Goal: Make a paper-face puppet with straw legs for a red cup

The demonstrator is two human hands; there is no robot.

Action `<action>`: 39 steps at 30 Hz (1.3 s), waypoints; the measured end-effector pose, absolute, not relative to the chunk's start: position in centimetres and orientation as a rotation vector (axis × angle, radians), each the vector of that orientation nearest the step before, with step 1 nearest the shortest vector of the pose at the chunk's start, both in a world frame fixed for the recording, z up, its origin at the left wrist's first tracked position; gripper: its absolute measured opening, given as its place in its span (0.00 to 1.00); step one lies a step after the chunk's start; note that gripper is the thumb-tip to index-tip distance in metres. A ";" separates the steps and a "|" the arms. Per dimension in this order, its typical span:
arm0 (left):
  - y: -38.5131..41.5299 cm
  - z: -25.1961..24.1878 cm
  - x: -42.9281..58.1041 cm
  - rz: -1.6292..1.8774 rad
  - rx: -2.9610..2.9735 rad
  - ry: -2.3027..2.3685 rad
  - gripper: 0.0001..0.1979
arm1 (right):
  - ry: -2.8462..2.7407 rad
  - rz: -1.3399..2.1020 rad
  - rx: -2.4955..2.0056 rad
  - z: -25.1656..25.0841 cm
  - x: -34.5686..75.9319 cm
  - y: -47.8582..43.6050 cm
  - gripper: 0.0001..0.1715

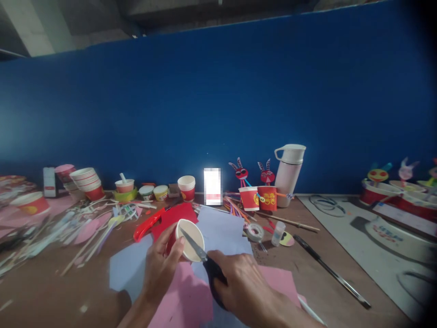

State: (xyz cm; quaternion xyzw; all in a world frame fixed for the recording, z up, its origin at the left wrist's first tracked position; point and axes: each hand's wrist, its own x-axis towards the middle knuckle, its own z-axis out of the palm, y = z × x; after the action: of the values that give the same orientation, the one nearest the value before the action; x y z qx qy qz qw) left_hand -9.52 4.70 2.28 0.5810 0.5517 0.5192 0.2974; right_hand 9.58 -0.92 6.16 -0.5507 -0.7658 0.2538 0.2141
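My left hand (pixel 164 259) grips a red and white paper cup (pixel 191 249) by its side, the thumb over the rim. The cup is tilted so that its opening faces me and to the right. My right hand (pixel 235 273) is closed round the black handles of a pair of scissors (pixel 198 248). Their blades reach over the rim and lie across the mouth of the cup; whether they cut into the wall I cannot tell. Beneath both hands lie pink paper (pixel 184 296), pale blue paper (pixel 223 228) and red paper (pixel 182 216).
Behind the cup lies a red-handled cutter (pixel 148 225). Right of the papers are a tape roll (pixel 255 232), a small clear bottle (pixel 278 233) and a black pen (pixel 331 271). Decorated cups (pixel 250 199) stand by a white flask (pixel 290 175). Stacked cups (pixel 87 182) and loose strips fill the left.
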 end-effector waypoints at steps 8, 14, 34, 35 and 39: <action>5.0 2.0 -9.7 1.400 1.511 1.443 0.28 | -2.057 0.988 -1.484 5.9 9.9 0.7 0.17; 4.9 2.2 -9.5 1.387 1.524 1.452 0.28 | -2.132 0.634 -1.522 5.6 9.3 -1.0 0.22; 4.6 2.6 -8.9 1.380 1.577 1.537 0.28 | -2.012 0.937 -1.496 5.7 9.3 0.2 0.17; 4.6 2.6 -8.9 1.377 1.574 1.541 0.28 | -1.999 1.015 -1.478 5.6 9.4 0.6 0.15; 4.8 2.4 -8.9 1.370 1.541 1.541 0.30 | -1.992 1.067 -1.445 5.2 9.6 1.1 0.14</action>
State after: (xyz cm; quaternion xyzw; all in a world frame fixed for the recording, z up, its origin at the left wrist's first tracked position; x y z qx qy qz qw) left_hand -8.89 4.76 2.43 0.5747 0.5747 0.5108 0.2801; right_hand 9.58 1.12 5.17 -0.5245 -0.7232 0.3873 0.2278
